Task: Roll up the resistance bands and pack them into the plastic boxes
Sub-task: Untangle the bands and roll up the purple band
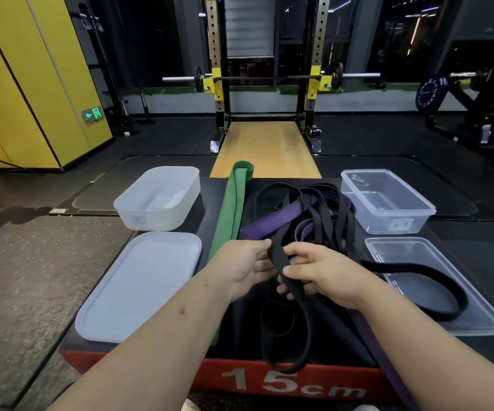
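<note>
While the black band point(278, 258) is gripped by curled fingers point(299, 250) of left hand point(247, 269) and right hand point(324, 275), it should be drawn clear of the tangle point(323, 209) (slowly), then rolled tight.

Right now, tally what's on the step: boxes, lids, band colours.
Boxes: 2, white box, clear box
Lids: 2, white lid, clear lid
Band colours: 3, green band, purple band, black bands (tangled, number unclear)
Total: 4 plastic pieces, 3 band colours
</note>
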Available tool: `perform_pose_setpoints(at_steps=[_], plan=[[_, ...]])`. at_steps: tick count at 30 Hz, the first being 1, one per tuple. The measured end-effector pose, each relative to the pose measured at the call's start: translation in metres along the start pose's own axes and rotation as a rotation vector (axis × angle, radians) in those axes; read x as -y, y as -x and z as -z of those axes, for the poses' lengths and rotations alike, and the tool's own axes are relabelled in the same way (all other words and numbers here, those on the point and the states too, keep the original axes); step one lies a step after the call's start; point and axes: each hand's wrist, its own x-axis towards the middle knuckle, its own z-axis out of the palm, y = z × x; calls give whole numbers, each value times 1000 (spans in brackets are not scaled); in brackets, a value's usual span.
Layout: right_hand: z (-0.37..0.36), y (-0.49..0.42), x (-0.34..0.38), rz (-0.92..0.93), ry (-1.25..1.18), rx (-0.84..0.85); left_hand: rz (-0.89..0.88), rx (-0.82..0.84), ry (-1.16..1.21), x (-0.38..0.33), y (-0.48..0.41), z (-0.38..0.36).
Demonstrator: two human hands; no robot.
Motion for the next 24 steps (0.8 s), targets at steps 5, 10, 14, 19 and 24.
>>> perform_pose_setpoints(at_steps=[5,10,14,19,24], plan=[[15,-8,11,-49,280,143,-48,-20,10,3,-6,-2],[25,-43,39,29,844,-213,-59,-90,64,1,-12,0],[28,-94,48,147,1195,-235,-26,-91,15,0,-12,2],[11,-139,48,-3,1457,10,-1,-88,-44,-1,-12,5],[33,-129,60,107,1148,-143,-6,-100,-52,-2,-12,8]])
